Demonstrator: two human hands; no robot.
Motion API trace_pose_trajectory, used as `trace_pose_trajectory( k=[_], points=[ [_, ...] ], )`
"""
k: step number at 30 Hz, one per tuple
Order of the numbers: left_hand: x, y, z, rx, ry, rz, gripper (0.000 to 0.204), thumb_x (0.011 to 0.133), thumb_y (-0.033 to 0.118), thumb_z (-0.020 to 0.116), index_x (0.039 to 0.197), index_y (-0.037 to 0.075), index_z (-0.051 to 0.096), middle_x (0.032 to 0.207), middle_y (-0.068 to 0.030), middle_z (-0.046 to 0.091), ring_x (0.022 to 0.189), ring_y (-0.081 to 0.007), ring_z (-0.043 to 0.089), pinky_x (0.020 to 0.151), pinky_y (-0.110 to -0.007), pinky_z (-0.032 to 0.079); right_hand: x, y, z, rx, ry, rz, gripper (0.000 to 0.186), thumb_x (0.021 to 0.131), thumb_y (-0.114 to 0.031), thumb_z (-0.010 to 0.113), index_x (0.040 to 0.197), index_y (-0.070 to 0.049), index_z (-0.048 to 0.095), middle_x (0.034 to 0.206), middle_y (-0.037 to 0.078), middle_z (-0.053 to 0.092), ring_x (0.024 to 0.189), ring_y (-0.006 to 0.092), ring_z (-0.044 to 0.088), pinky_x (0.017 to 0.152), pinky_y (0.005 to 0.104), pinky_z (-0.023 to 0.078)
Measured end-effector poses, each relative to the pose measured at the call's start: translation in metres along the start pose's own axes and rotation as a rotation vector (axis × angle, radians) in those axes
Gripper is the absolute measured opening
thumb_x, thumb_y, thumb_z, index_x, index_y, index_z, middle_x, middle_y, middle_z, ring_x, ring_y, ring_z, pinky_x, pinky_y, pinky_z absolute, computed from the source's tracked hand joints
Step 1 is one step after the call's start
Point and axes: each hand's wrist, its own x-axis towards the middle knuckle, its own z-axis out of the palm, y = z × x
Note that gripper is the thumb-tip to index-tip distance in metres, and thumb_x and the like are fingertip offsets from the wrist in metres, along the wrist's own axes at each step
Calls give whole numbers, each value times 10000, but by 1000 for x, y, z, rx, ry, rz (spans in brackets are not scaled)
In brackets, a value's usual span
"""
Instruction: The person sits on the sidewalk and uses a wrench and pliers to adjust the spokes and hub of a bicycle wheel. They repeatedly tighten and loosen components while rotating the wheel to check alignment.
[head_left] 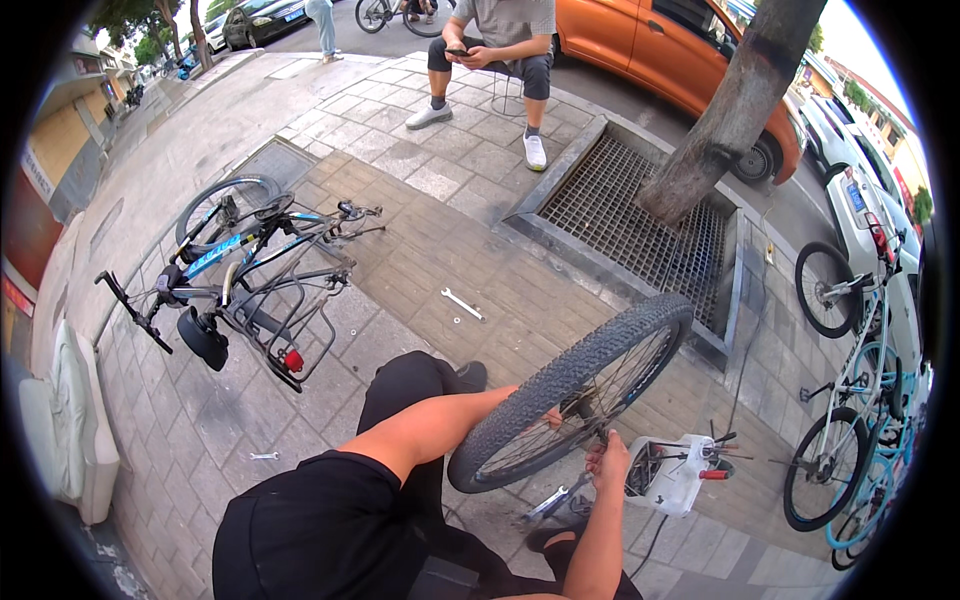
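Note:
A bicycle wheel (580, 390) with a knobby black tyre stands tilted in front of my body, between my two hands. My left hand (553, 418) reaches past the tyre to the hub; a few fingers show through the spokes and the rest is hidden. On the near side, my right hand (606, 460) is closed with its fingers pinched at the axle end of the wheel. Whether a small part sits between those fingers cannot be made out. Below the wheel, several wrenches (548, 502) lie on the pavement.
A white tool container (672, 478) stands right of my right hand. One wrench (463, 304) lies ahead, another (264, 456) to the left. A dismantled bicycle (225, 262) lies at the left. Ahead are a seated person (500, 45), a tree grate (640, 215) and parked bicycles (850, 390).

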Motion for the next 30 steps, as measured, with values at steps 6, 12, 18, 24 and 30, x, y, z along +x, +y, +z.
trace_pose_trajectory(
  k=[6, 12, 18, 24, 30],
  points=[
    [4, 6, 0, 9, 1, 22, 363, 952, 374, 711, 1031, 21, 724, 688, -15, 532, 562, -131, 515, 505, -319, 451, 11, 10, -4, 37, -64, -32, 268, 999, -321, 586, 1044, -58, 562, 748, 83, 588, 560, 223, 601, 443, 368, 459],
    [2, 5, 0, 12, 6, 30, 359, 956, 373, 708, 1033, 23, 724, 689, -13, 530, 562, -130, 513, 504, -318, 450, 7, 13, 3, 84, -30, -170, 323, 978, -332, 599, 1128, -50, 551, 737, 97, 579, 548, 226, 588, 438, 353, 446],
    [8, 5, 3, -31, -6, 71, 355, 960, 371, 706, 1036, 25, 724, 690, -11, 528, 562, -128, 510, 504, -317, 449, 7, 1, 5, 30, -54, 16, 359, 1006, -386, 577, 983, -28, 591, 717, 112, 609, 501, 221, 582, 408, 344, 435],
    [14, 5, 7, -16, 2, 84, 382, 956, 384, 697, 1053, 16, 711, 595, -16, 451, 507, -146, 491, 471, -336, 451, 13, 17, -3, -6, -71, -257, 266, 981, -278, 619, 1046, -25, 571, 808, 90, 634, 566, 199, 608, 448, 325, 474],
    [15, 7, -4, -24, -3, 64, 370, 957, 378, 701, 1047, 20, 716, 618, -14, 471, 521, -138, 497, 478, -328, 450, -8, -9, 12, -31, -14, -123, 298, 1005, -307, 600, 1110, -31, 560, 818, 83, 617, 583, 217, 622, 459, 340, 477]
  ],
)
